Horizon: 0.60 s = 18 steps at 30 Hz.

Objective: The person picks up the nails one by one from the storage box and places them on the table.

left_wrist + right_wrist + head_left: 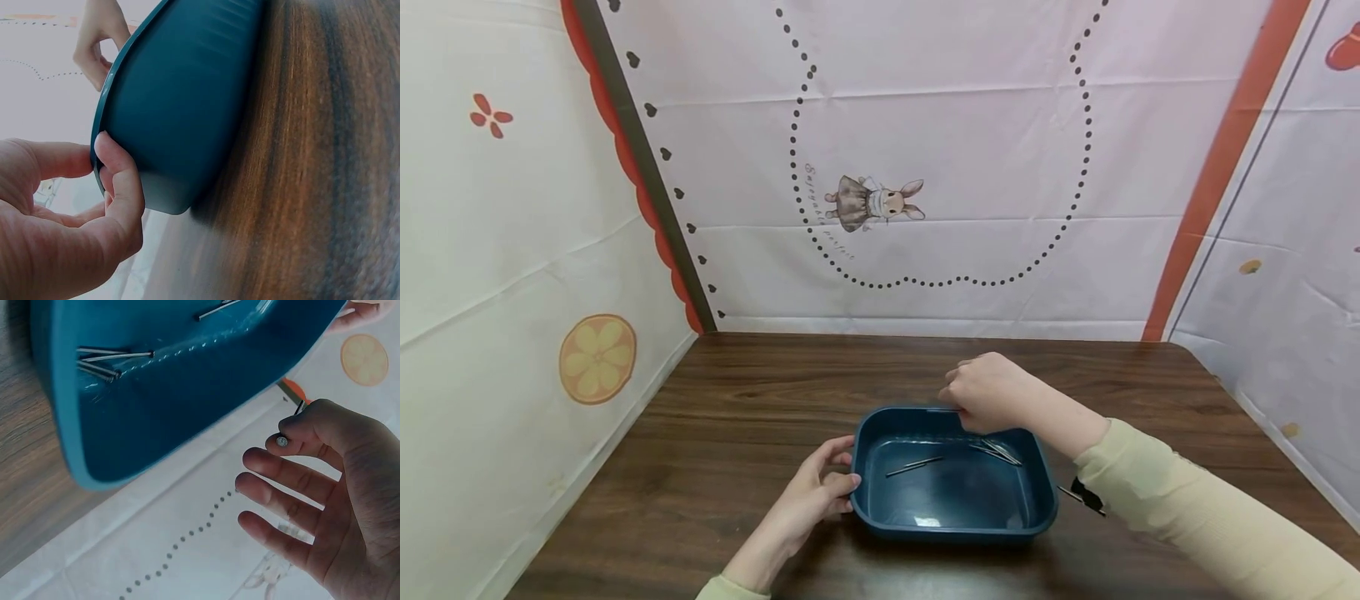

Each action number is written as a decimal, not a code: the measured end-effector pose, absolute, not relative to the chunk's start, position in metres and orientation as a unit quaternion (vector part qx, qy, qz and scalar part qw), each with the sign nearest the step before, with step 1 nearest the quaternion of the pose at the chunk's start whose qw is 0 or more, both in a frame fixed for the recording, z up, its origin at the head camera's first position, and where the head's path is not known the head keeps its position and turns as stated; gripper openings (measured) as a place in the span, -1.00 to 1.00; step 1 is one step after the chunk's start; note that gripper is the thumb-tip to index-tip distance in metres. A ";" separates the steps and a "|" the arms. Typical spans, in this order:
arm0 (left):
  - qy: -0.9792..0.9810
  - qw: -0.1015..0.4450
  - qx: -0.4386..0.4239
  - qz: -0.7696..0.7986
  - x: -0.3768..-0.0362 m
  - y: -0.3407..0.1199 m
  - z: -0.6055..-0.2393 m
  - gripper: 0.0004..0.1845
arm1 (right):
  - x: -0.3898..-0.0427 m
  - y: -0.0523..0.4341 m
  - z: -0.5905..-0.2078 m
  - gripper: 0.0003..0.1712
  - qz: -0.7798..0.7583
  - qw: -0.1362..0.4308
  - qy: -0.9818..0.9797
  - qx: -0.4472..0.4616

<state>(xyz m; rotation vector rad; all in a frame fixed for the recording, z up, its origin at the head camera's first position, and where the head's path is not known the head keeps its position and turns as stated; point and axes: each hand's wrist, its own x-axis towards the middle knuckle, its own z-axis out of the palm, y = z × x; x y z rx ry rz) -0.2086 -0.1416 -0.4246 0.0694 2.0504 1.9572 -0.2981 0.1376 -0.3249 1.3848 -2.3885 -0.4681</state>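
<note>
One blue tray on the wooden table, about five nails inside. Left hand grips its left rim. Right hand over far rim pinches one nail, other fingers loose.

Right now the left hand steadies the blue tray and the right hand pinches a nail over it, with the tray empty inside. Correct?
Not quite: the blue tray is not empty. The right wrist view shows several nails lying inside. The left hand does steady it, and the right hand pinches a nail.
</note>
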 end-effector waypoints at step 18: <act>0.714 0.150 0.035 0.683 -0.210 -0.142 -0.427 -0.35 | -0.295 0.201 -0.310 -0.61 -0.095 0.151 -0.896 0.407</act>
